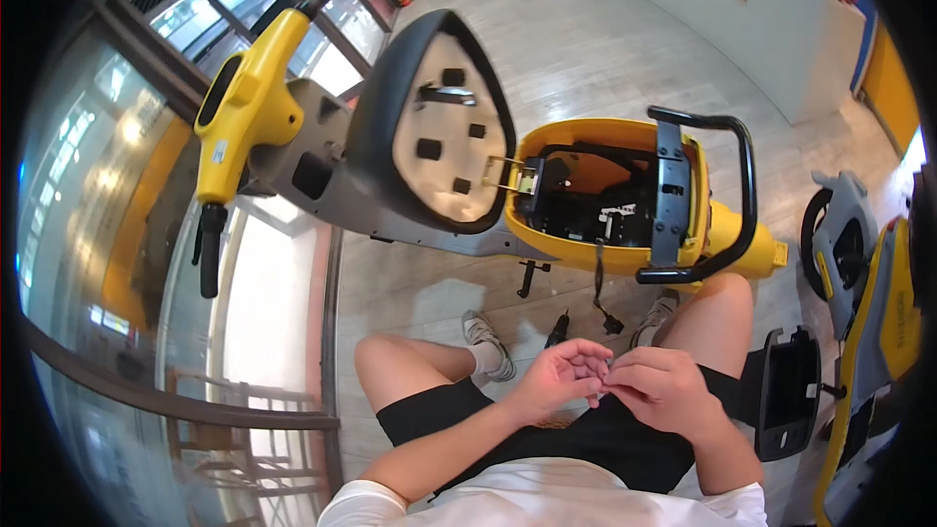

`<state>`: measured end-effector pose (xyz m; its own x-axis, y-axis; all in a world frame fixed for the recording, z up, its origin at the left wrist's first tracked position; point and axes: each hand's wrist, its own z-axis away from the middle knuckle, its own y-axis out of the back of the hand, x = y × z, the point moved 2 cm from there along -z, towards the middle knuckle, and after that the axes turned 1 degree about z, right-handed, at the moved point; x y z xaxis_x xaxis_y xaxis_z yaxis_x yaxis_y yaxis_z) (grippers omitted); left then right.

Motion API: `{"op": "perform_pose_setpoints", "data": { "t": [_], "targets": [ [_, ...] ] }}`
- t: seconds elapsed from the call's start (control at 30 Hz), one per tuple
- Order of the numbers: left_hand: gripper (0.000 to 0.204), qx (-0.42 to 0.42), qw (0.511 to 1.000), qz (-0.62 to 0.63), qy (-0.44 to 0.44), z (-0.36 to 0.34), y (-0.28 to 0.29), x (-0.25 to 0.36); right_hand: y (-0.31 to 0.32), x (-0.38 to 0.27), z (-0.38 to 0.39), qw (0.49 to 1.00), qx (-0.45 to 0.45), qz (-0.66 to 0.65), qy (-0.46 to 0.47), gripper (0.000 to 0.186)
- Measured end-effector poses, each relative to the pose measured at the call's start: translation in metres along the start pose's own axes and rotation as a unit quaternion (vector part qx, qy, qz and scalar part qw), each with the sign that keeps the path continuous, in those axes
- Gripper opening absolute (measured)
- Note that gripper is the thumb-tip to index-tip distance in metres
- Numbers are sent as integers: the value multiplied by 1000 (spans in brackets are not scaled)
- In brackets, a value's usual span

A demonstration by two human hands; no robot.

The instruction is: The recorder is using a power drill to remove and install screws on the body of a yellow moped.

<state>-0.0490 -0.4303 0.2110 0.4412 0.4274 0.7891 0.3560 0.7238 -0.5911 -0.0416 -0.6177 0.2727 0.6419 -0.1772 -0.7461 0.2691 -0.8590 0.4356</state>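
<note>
left hand [564, 374]: is holding its fingers half-curled, fingertips meeting the right hand's; grip cannot be determined.
right hand [664, 385]: is holding thumb and fingers drawn together; any small part between them cannot be discerned.
yellow scooter [727, 224]: is standing at 12 o'clock from the hands.
seat [376, 146]: is standing raised on its hinge [527, 179] at 11 o'clock.
storage compartment [547, 137]: is lying open at 12 o'clock.
cable [598, 278]: is hanging outside the compartment, its black plug [612, 324] ending near the hands.
black pointed tool [558, 330]: is resting at 11 o'clock.
</note>
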Motion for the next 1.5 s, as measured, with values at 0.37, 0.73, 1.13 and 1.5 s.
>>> {"op": "perform_pose_setpoints", "data": {
  "t": [0.37,0.73,1.13,1.5],
  "targets": [
    [15,38,959,280,4,43,93,-23,-99,22,-63,991,-96,-26,-91,17],
    [10,116,977,143,-102,62,187,78,-52,-83,-235,935,64,325,130,46],
    [7,371,906,87,-183,34,282,85,-33,-41,-238,927,185,216,244,44],
    [24,466,866,-10,-181,42,282,103,-244,266,0,658,-654,235,-290,35]
  ]
}}
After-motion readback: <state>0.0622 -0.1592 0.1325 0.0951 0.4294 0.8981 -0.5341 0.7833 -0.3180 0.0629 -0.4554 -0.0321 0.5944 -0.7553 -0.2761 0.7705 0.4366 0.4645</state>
